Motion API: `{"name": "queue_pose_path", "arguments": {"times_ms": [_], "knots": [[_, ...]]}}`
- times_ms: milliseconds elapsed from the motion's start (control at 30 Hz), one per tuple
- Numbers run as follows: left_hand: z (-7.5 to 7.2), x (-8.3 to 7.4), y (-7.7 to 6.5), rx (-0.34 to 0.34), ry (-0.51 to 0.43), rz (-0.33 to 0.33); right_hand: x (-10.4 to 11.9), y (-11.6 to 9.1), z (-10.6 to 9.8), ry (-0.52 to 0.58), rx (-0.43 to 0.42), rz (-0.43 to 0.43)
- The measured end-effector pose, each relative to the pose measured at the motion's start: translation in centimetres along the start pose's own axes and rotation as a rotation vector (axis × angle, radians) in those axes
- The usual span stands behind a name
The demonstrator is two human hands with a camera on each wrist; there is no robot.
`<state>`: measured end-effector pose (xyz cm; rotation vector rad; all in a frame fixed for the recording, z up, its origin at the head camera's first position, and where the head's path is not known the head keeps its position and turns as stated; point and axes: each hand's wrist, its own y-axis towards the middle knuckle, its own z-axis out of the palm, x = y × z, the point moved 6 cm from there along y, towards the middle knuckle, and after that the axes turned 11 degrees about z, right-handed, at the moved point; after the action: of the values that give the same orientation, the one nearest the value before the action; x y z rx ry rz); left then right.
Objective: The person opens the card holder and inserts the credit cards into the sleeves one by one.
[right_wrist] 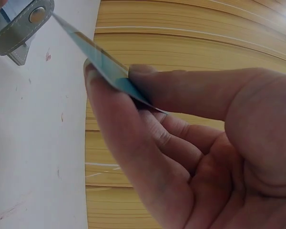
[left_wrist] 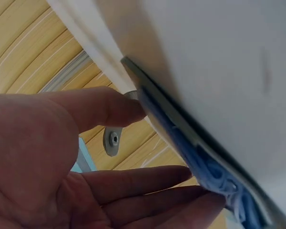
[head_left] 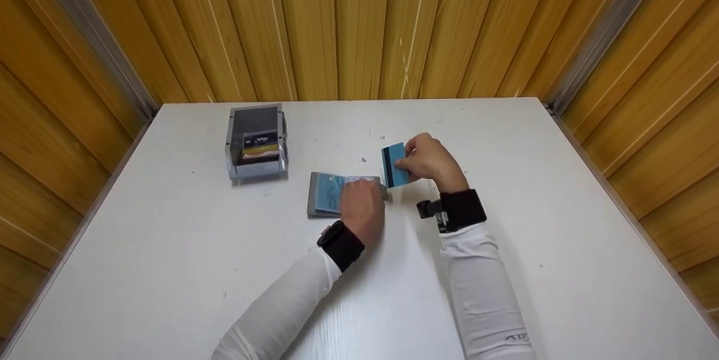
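Note:
A grey card holder (head_left: 312,203) with clear bluish sleeves lies opened out on the table. My left hand (head_left: 362,208) covers its right half. In the left wrist view, thumb and fingertips hold the sleeves of the card holder (left_wrist: 200,152) near its edge, and a snap strap (left_wrist: 113,139) sticks out beyond the thumb. Just right of the holder, my right hand (head_left: 432,160) pinches a blue card (head_left: 397,164) with a dark stripe between thumb and fingers. That card (right_wrist: 105,67) is seen nearly edge-on in the right wrist view, tilted above the table.
A grey open-topped plastic bin (head_left: 257,118) stands at the back left of the white table (head_left: 168,247), with several cards (head_left: 261,146) inside. Yellow wood-look panels (head_left: 359,28) rise behind the table and along both sides.

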<state>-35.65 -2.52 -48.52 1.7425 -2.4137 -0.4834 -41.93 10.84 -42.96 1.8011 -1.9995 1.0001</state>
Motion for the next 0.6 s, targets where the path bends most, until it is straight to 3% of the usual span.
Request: {"name": "queue_pose_path", "arguments": {"times_ms": [167,300,433,600], "knots": [[-0.2,0.3,0.4,0.079,-0.128,0.024,0.3,0.0,-0.3,-0.019,-0.014,-0.011],[-0.9,1.2,0.6,0.132,-0.267,-0.055,0.5,0.2,-0.4,-0.026,-0.019,-0.014],[-1.1,2.1,0.9,0.159,-0.287,-0.123,0.4,0.3,-0.3,-0.009,-0.006,-0.017],[-1.1,2.7,1.2,0.126,-0.283,-0.123,0.1,0.3,-0.1,-0.016,0.008,-0.003]]}}
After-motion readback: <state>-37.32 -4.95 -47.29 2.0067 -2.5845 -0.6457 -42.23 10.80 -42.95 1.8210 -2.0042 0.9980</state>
